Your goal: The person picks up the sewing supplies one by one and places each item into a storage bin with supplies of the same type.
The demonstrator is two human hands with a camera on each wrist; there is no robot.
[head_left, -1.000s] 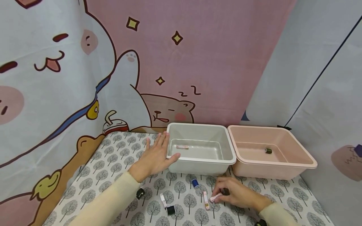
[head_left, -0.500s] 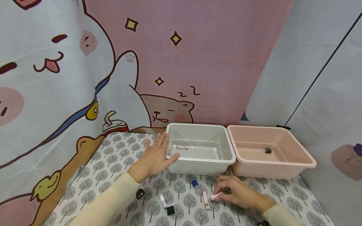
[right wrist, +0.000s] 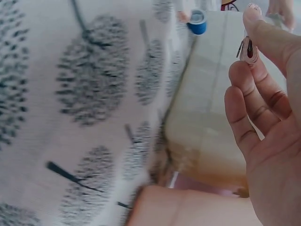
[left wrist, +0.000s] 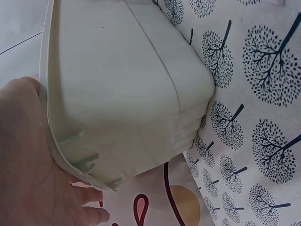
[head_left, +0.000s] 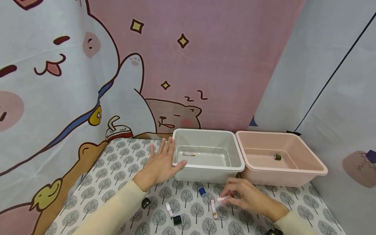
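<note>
My left hand (head_left: 158,164) rests against the left end of the pale grey bin (head_left: 210,174), fingers fairly straight, thumb at the front rim. In the left wrist view the palm lies along the rim. My right hand (head_left: 245,197) pinches a small folded tape measure (head_left: 222,198), pink and white, between thumb and fingers, just above the cloth. Its folded loops (right wrist: 249,52) show in the right wrist view. Another folded tape measure (head_left: 213,209) lies nearby on the cloth, and a blue thread spool (head_left: 202,191) lies behind it.
A pink bin (head_left: 286,176) stands right of the grey one, with a dark green spool (head_left: 277,157) inside. A folded tape measure (head_left: 189,154) lies in the grey bin. Left on the cloth are a white strip (head_left: 169,210) and a black spool (head_left: 177,220).
The right hand has lifted the pinched tape measure slightly up from the cloth. The left hand stays at the grey bin.
</note>
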